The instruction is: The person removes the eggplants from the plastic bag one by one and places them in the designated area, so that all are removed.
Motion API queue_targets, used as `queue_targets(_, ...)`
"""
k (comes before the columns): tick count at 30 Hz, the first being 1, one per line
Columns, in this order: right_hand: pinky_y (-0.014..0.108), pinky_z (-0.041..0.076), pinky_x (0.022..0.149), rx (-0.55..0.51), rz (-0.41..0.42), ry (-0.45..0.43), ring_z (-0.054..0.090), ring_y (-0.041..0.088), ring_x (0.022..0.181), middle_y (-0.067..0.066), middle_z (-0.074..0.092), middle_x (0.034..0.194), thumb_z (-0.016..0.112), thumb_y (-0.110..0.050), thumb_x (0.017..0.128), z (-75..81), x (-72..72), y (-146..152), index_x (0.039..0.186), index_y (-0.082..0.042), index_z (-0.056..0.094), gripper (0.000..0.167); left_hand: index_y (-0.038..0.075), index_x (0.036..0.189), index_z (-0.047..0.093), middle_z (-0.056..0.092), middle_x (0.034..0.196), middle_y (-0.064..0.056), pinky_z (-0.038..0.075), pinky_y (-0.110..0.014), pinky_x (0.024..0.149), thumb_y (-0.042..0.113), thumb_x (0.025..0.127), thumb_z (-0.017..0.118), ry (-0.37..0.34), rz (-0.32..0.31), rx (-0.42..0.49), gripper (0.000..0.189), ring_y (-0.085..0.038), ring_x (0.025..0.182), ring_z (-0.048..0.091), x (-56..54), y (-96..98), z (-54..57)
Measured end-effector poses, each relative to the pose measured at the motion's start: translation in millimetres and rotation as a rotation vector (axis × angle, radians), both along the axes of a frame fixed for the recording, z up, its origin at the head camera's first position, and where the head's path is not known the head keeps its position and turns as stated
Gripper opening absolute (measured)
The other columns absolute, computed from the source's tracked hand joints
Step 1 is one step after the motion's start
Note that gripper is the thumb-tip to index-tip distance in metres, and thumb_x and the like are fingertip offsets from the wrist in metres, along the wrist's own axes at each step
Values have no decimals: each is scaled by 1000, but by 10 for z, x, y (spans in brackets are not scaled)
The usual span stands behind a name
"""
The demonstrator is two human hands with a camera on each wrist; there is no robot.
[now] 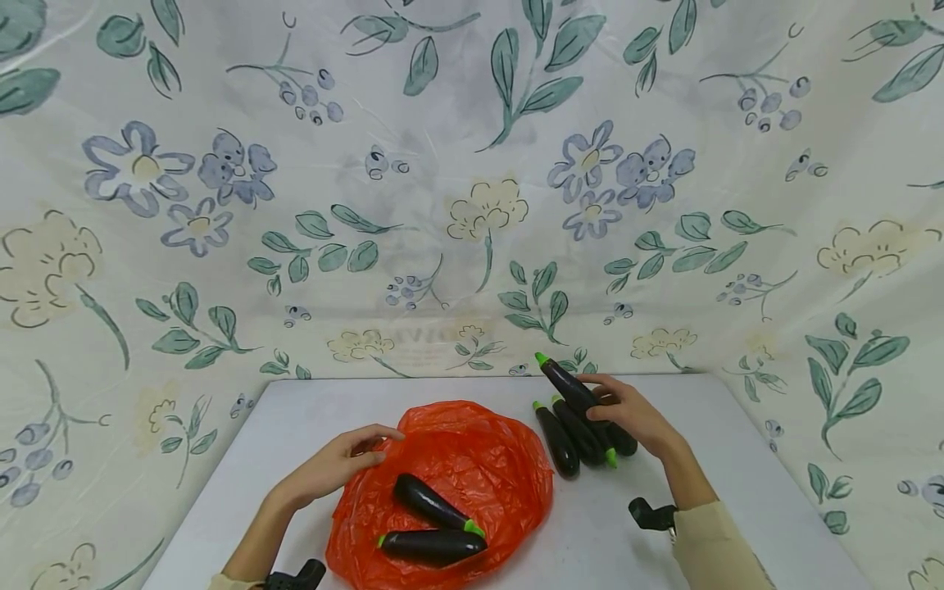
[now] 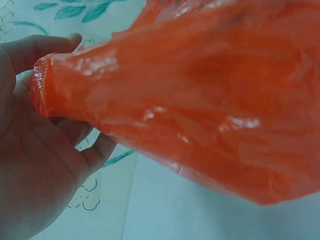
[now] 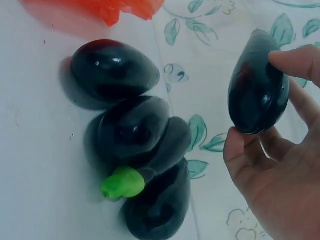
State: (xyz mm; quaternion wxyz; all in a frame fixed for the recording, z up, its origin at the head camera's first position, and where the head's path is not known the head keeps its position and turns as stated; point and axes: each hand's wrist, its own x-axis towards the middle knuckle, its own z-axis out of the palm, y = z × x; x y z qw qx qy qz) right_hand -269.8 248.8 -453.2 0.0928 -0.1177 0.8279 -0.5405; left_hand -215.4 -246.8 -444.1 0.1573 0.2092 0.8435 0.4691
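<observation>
My right hand grips a dark eggplant between thumb and fingers, its green stem end pointing up and left. In the right wrist view this eggplant is held off the table, apart from several other eggplants lying close together below. A red plastic bag lies spread on the table, with two eggplants on it, stem ends to the right and left. At the bag's left rim is my left hand; in the left wrist view its fingers curl round the gathered bag edge.
The white table stands against a floral cloth that hangs behind and at the sides. Small black cameras are strapped to both wrists. The loose eggplants lie right of the bag, near the table's far side.
</observation>
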Motion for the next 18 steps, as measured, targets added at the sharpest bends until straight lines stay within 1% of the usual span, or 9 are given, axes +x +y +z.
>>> queue_targets(3, 49, 48, 97, -7, -13, 9, 58, 30, 109, 18, 56, 128, 68, -19, 91, -15, 1, 42, 147, -23, 50, 59, 15, 136, 60, 57, 138, -14, 49, -51, 100, 22, 103, 56, -8, 3, 9, 34, -35, 124, 53, 5, -4, 0)
queue_targets(5, 49, 47, 98, -12, -24, 14, 58, 30, 110, 20, 54, 129, 68, -18, 92, -16, 4, 69, 148, -22, 49, 59, 15, 136, 60, 57, 138, -14, 49, -52, 100, 21, 103, 56, -9, 1, 13, 34, -35, 124, 53, 7, -7, -1)
queue_targets(10, 56, 44, 101, -27, -64, 21, 57, 32, 113, 22, 53, 131, 67, -17, 94, 18, 42, 122, 150, -20, 46, 61, 16, 135, 60, 58, 138, -13, 49, -52, 100, 23, 103, 56, -6, 4, 8, 33, -34, 122, 53, 2, -17, -13)
queue_targets(15, 53, 42, 101, -15, -119, 33, 57, 33, 114, 23, 53, 131, 67, -16, 94, 28, 70, 185, 152, -18, 44, 62, 16, 135, 60, 58, 137, -13, 50, -51, 99, 23, 103, 56, -5, 2, 9, 33, -33, 121, 53, -5, -23, -9)
queue_targets(18, 51, 42, 101, -17, -147, 23, 55, 33, 116, 24, 50, 134, 67, -15, 94, 1, 73, 241, 154, -16, 39, 66, 16, 135, 61, 58, 137, -13, 50, -50, 99, 23, 103, 56, -1, 1, 6, 33, -33, 120, 54, -6, -20, -9)
